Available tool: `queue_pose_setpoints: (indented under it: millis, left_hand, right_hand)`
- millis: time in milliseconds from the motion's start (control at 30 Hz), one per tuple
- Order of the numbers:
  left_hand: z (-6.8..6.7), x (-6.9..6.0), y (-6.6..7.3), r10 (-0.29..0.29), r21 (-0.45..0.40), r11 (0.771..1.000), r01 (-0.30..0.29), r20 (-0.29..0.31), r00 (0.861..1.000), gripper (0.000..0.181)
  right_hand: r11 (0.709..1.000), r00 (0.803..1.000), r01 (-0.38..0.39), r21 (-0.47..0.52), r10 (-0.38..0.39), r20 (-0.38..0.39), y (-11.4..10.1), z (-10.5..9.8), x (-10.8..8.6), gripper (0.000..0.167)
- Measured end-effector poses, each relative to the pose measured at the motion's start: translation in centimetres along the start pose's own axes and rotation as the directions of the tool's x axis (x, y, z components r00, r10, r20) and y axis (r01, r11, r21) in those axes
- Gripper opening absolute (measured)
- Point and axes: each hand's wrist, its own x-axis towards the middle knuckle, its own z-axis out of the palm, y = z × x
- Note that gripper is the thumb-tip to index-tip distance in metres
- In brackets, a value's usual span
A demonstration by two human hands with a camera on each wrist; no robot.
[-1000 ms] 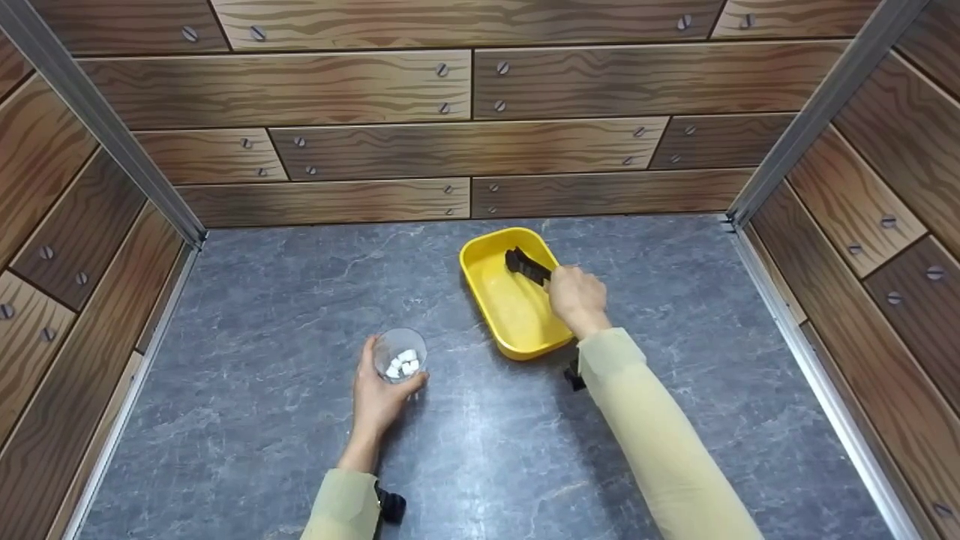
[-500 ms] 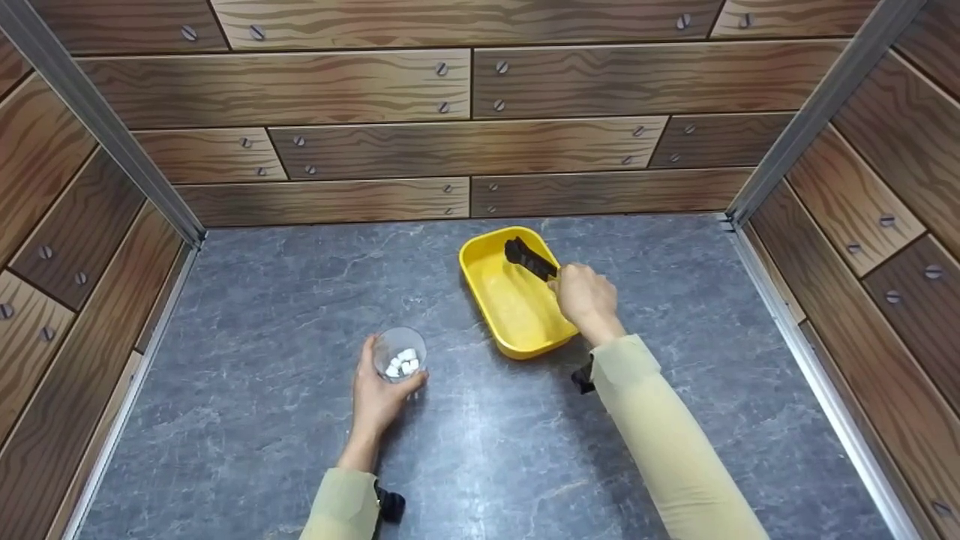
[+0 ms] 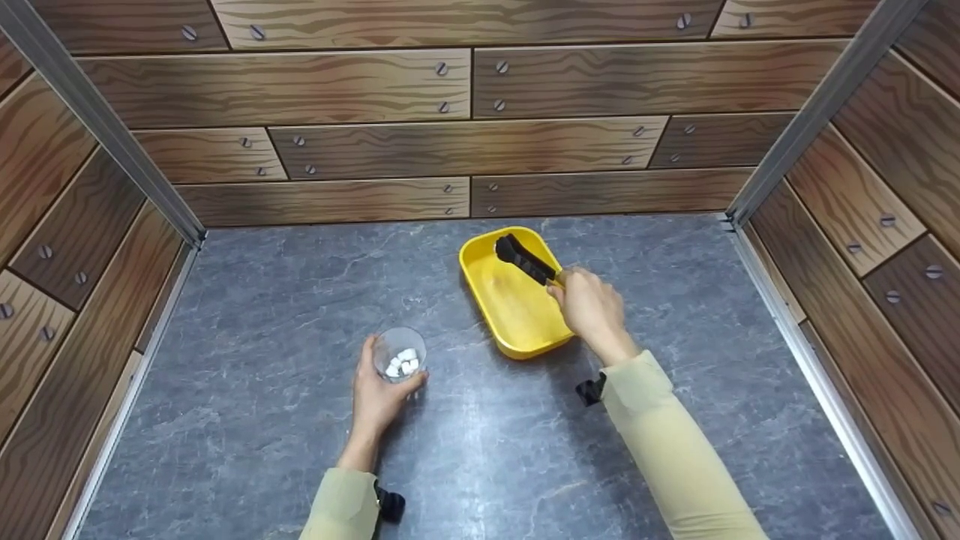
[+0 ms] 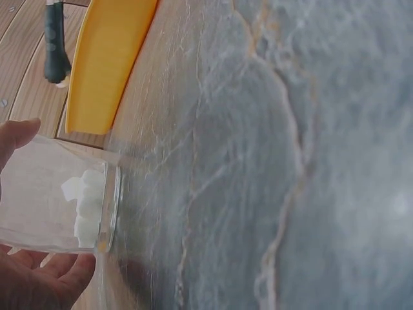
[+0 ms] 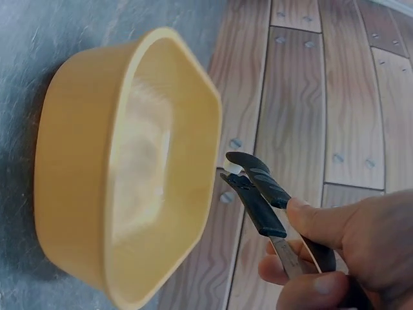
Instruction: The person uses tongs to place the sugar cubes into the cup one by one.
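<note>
My left hand grips a clear cup, thumb and fingers round opposite sides. Several white cubes lie at the cup's bottom. Tongs with black tips are in my right hand, fingers curled round their metal handles. Between the tongs' tips shows a small white piece. The tips hang over the far part of a yellow tub, above its rim in the right wrist view. Bare yellow bottom shows in much of the tub.
A grey marbled surface lies under the cup and the tub. Wood-patterned panels wall off the back and both sides, with metal strips along the edges. The cup stands left of the tub and nearer me.
The tongs' tips have lifted and shifted slightly left over the tub. My right hand and sleeve have moved a little right and toward me. Left hand and cup stay in place.
</note>
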Motion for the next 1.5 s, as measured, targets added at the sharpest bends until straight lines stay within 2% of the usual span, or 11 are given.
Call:
queue_pose_setpoints:
  millis: [367, 533, 700, 900, 1033, 1200, 1400, 1500]
  left_hand:
    - [-0.1, 0.0, 0.0, 0.008, -0.013, 1.000, -0.008, 0.002, 1.000, 0.105]
    - [-0.1, -0.1, 0.1, 0.007, -0.014, 1.000, -0.007, 0.003, 1.000, 0.105]
    - [0.0, 0.0, 0.0, 0.019, -0.012, 1.000, -0.019, -0.009, 1.000, 0.105]
    - [0.0, 0.0, -0.1, 0.043, -0.027, 0.999, -0.044, -0.016, 0.999, 0.103]
    - [0.0, 0.0, 0.0, 0.066, -0.038, 0.997, -0.067, -0.028, 0.997, 0.102]
    - [0.0, 0.1, 0.0, 0.085, -0.054, 0.995, -0.087, -0.039, 0.996, 0.101]
    - [0.1, 0.1, -0.1, 0.095, -0.063, 0.993, -0.097, -0.046, 0.994, 0.100]
    - [0.1, 0.1, -0.1, 0.093, -0.062, 0.993, -0.096, -0.046, 0.995, 0.101]
  right_hand:
    - [0.995, 0.995, 0.093, 0.024, -0.092, -0.035, -2.3, -0.5, -2.4, 0.032]
    - [0.988, 0.986, 0.156, 0.002, -0.155, -0.060, -3.2, -0.6, -3.4, 0.031]
    - [0.974, 0.970, 0.224, -0.005, -0.224, -0.092, -3.9, -0.6, -4.4, 0.029]
    - [0.954, 0.951, 0.297, 0.037, -0.292, -0.107, -4.8, -0.2, -5.6, 0.022]
    - [0.934, 0.931, 0.353, 0.051, -0.345, -0.117, -5.3, 0.1, -6.5, 0.015]
    - [0.910, 0.905, 0.415, 0.025, -0.410, -0.116, -5.8, 0.5, -7.4, 0.015]
    - [0.890, 0.884, 0.455, -0.001, -0.452, -0.119, -6.1, 1.0, -8.1, 0.020]
    - [0.883, 0.878, 0.468, 0.010, -0.464, -0.115, -6.2, 1.2, -8.4, 0.016]
